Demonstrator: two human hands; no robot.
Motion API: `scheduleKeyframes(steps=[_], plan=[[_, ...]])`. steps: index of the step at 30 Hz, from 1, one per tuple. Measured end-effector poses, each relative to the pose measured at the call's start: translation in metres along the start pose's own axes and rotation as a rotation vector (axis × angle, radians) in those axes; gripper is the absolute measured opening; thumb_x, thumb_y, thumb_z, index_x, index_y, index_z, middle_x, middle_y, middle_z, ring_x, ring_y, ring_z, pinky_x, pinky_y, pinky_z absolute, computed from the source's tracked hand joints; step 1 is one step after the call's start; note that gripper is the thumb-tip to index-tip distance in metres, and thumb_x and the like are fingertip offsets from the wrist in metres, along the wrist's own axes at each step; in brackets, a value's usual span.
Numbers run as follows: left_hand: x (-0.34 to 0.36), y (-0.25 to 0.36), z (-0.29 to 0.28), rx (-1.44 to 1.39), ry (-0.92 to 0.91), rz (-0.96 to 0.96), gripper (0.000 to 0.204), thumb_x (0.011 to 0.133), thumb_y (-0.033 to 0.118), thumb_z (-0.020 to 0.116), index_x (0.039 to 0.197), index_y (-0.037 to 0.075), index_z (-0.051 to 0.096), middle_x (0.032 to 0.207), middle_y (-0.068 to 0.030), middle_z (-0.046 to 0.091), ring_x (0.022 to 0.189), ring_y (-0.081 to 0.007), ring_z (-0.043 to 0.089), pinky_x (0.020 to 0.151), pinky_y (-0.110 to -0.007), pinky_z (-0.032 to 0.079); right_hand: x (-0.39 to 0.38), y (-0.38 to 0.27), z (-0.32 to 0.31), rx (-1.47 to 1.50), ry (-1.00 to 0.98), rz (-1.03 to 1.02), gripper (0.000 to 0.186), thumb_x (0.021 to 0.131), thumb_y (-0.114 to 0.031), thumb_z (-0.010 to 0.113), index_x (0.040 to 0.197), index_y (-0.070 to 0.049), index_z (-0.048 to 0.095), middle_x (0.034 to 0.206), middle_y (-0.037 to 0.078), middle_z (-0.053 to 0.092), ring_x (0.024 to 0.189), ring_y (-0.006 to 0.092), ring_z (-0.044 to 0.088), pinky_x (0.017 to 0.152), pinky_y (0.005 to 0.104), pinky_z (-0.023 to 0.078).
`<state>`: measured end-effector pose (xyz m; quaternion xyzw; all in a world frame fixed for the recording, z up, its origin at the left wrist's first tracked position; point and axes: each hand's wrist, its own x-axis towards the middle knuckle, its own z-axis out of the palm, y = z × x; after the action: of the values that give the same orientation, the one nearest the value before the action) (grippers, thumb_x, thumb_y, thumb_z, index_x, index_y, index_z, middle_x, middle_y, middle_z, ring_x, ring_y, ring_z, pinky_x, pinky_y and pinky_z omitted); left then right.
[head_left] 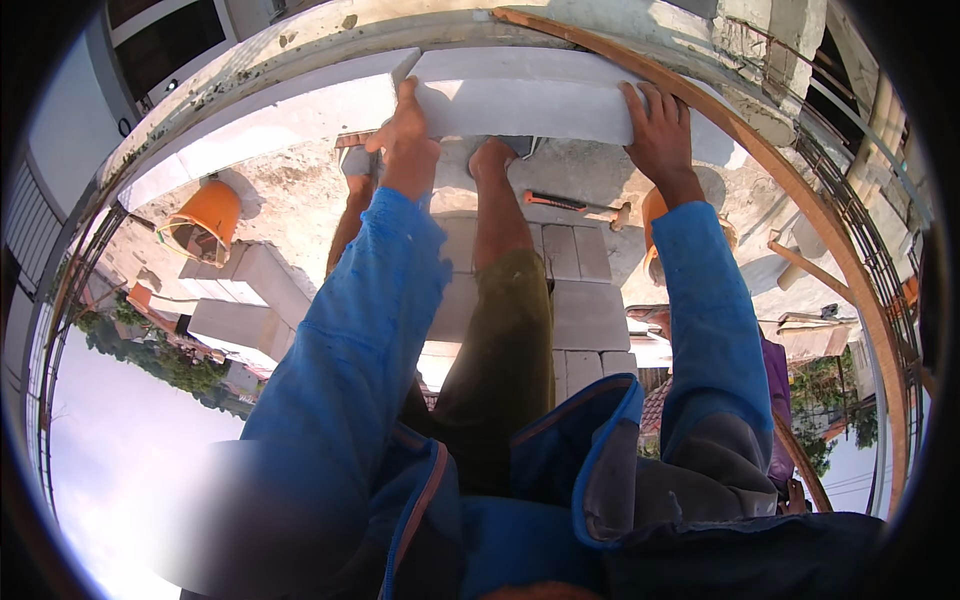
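A long pale block lies along the top of a low wall, between my two hands. My left hand is closed at its left end, right by the joint with the neighbouring pale block. Over its right end my right hand is hooked, fingers lying across the top and side, close to a slanting wooden beam. Both arms reach forward in blue sleeves. Part of the block's upper face is sunlit, while its near face is shaded. The undersides of my fingers are hidden.
An orange bucket stands left; another orange bucket is partly behind my right sleeve. An orange-and-black tool lies on the floor. Stacked blocks stand left, more blocks beneath me. Steel bars and a purple-clothed person are right.
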<state>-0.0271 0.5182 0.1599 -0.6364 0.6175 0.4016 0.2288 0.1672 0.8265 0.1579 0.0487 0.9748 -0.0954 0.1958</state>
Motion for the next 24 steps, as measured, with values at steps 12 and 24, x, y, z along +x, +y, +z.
scheduleKeyframes(steps=[12,24], plan=[[0.035,0.008,-0.004,0.068,-0.237,-0.019,0.083,0.096,0.055,0.071,0.161,0.013,0.04,0.158,-0.0147,0.049,0.145,-0.0368,0.051,0.121,-0.063,0.038,0.01,-0.01,0.0,0.014,-0.042,0.012,0.099,0.072,-0.015,0.091,0.16,-0.025,0.046,0.15,0.01,0.054,0.145,0.032,0.048,0.122,0.0574,0.033],[0.024,0.013,-0.05,-0.066,-0.123,0.052,0.085,0.101,0.041,0.066,0.162,0.011,0.015,0.159,-0.0277,0.035,0.129,-0.0588,0.055,0.098,-0.069,0.06,0.008,-0.028,0.003,-0.094,-0.126,0.194,0.088,0.083,-0.008,0.075,0.161,-0.037,0.044,0.157,0.004,0.05,0.153,0.0263,0.041,0.118,0.074,0.024]])
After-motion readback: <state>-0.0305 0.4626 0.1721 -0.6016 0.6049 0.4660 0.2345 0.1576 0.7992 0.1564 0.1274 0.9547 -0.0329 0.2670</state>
